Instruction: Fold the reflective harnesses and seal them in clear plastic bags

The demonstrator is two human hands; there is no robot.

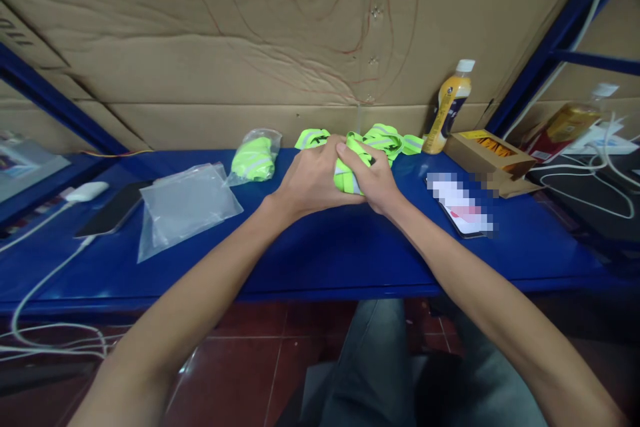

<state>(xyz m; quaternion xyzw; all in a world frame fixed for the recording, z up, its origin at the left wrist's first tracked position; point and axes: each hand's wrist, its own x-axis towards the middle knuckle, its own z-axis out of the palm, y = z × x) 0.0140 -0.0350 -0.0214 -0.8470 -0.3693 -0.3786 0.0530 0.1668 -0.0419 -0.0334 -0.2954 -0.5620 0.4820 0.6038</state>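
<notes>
My left hand (311,180) and my right hand (373,177) are closed together around a bundled neon-yellow reflective strap (345,180) with silver-grey stripes. The bundle sits between my palms, partly hidden by the fingers. Just behind my hands, more of the same neon strap (385,139) lies loosely heaped against the cardboard; whether it joins the bundle I cannot tell. To the left, a clear plastic bag (275,140) holds another neon bundle. Flat clear plastic bags (190,203) lie farther left on the blue shelf (320,257).
An upright yellow drink bottle (450,107) stands at the back right, beside an open cardboard box (495,157). A lit phone (463,207) lies near my right forearm. On the left are a dark phone (115,207) and a white charger (87,191) with cables. Cardboard (240,67) walls the back.
</notes>
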